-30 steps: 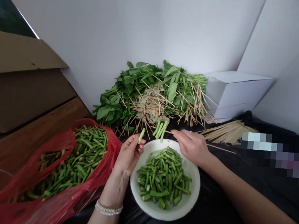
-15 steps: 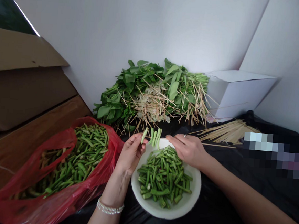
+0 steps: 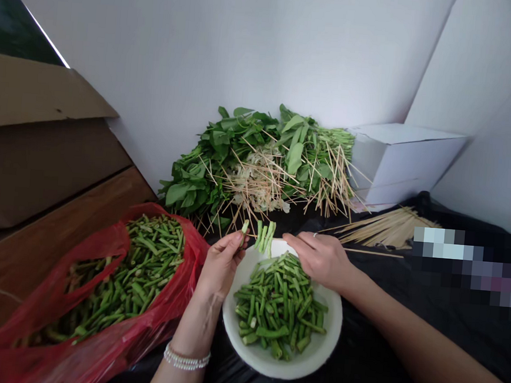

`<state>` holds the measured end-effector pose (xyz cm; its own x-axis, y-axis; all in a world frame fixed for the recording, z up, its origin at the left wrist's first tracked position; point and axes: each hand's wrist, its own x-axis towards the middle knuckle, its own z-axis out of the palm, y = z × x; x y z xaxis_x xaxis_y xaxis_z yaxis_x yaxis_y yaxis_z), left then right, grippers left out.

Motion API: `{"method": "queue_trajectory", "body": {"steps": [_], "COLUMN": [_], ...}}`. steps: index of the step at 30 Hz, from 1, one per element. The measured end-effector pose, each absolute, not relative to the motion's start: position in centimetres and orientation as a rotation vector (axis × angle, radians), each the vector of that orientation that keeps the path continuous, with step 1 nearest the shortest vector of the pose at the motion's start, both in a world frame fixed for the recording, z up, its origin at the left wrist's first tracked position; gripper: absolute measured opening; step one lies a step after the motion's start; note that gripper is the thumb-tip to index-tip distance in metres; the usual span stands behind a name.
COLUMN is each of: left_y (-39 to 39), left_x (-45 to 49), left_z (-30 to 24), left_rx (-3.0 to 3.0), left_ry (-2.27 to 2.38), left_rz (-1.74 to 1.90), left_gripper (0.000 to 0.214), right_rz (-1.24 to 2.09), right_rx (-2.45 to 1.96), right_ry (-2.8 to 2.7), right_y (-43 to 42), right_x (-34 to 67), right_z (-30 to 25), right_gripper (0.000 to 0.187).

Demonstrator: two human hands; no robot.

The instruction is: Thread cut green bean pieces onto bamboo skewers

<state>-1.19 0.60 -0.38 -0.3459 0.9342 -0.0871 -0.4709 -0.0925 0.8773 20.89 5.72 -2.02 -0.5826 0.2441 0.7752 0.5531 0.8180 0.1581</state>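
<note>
Green bean piece (image 3: pixel 245 226) sits pinched in the fingers of my left hand (image 3: pixel 222 265). The fingers of my right hand (image 3: pixel 321 258) pinch a bamboo skewer (image 3: pixel 372 252) bearing more pieces (image 3: pixel 264 237), just above the white plate (image 3: pixel 263 366).

1. An indoor corner set up for preparing vegetables; I cannot tell whether it is in a home or a small food business.
2. Plain white walls (image 3: pixel 204 52) meet at 12 o'clock.
3. A glossy black plastic sheet (image 3: pixel 381 337) covers the low work surface from 3 to 6 o'clock.
4. Brown corrugated cardboard (image 3: pixel 37 94) and a brown wooden board (image 3: pixel 59 217) sit at 9 o'clock.
5. Loose produce fills the space: cut green stems (image 3: pixel 153 260) in a red plastic bag (image 3: pixel 95 314) at 8 o'clock, a round white bowl (image 3: pixel 333 333) at 6 o'clock, and a leafy green bunch (image 3: pixel 293 159) at 12 o'clock.
6. A white cardboard box (image 3: pixel 403 168) stands at 2 o'clock, with pale bamboo skewers (image 3: pixel 389 228) just below it.
</note>
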Motion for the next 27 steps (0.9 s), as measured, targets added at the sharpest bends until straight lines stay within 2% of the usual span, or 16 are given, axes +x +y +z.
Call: {"method": "queue_trajectory", "body": {"steps": [5,27], "left_y": [0.48,0.18], "left_x": [-1.06,-0.53], "left_z": [0.08,-0.72], "left_rx": [0.613,0.918], "left_ry": [1.061,1.188], "left_rz": [1.644,1.569], "left_gripper": [0.038,0.025], "right_rz": [-0.495,-0.490], "right_rx": [-0.570,-0.521], "right_ry": [-2.199,-2.203], "right_y": [5.66,5.57], "right_x": [20.86,20.73], "right_z": [-1.90,-1.84], "right_gripper": [0.034,0.031]}}
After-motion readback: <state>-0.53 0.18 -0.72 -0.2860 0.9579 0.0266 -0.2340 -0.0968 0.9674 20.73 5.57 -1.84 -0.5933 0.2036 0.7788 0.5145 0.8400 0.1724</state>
